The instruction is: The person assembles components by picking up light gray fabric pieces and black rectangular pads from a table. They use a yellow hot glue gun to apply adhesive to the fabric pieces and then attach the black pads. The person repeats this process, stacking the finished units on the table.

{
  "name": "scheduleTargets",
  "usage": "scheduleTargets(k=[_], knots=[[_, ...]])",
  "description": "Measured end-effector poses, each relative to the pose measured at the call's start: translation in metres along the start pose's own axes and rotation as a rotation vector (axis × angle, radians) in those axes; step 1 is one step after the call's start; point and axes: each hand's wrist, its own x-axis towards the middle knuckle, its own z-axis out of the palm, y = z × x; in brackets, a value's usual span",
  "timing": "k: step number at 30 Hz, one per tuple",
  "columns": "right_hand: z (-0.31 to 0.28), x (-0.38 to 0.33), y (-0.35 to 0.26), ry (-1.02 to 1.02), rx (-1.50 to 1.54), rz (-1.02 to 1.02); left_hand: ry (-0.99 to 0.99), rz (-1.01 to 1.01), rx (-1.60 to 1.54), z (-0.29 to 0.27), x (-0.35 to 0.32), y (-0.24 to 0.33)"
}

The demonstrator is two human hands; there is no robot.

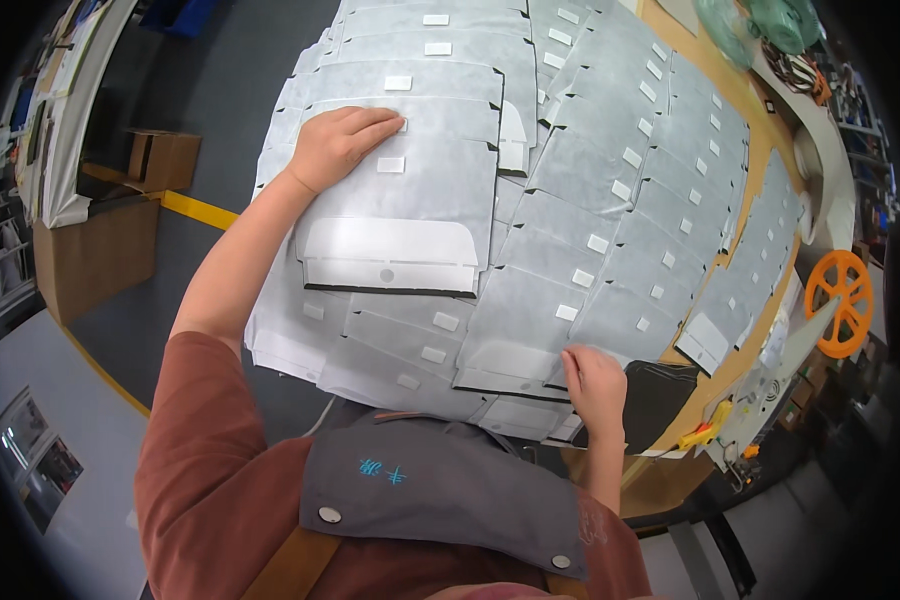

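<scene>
Grey sheets [440, 195] lie overlapped in rows across the table [695, 48]! Far left, a cardboard box [100, 250]; then the left hand [340, 145], fingers together, tips at a white label [405, 127], pinching or just touching, can't tell. Now the right hand [597, 388], curled at a sheet's lower edge, grip unclear, beside a black pad [660, 400]; farther right, an orange wheel [839, 303].

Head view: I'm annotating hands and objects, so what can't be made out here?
Head view, left hand: palm, hidden by the back of the hand.
Head view, right hand: anything within its grasp, hidden by the hand itself.
Head view, grey sheets: farthest ones, cut off by the top edge.
</scene>
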Motion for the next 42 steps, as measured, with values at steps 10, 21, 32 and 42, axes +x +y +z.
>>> scheduleTargets(k=[10, 21, 32, 42], knots=[[0.018, 0.135, -0.047, 0.065, 0.201, -0.243, -0.212, -0.250, -0.052, -0.033, -0.006, 0.010], [0.046, 0.290, -0.101, -0.164, -0.130, -0.155, -0.562, -0.478, -0.288, -0.060, -0.008, -0.014], [0.050, 0.317, -0.092, 0.067, 0.026, -0.216, -0.384, -0.541, -0.188, -0.044, 0.014, -0.036], [0.038, 0.342, -0.086, -0.279, -0.044, -0.116, -0.756, -0.467, -0.208, -0.048, 0.040, -0.062]])
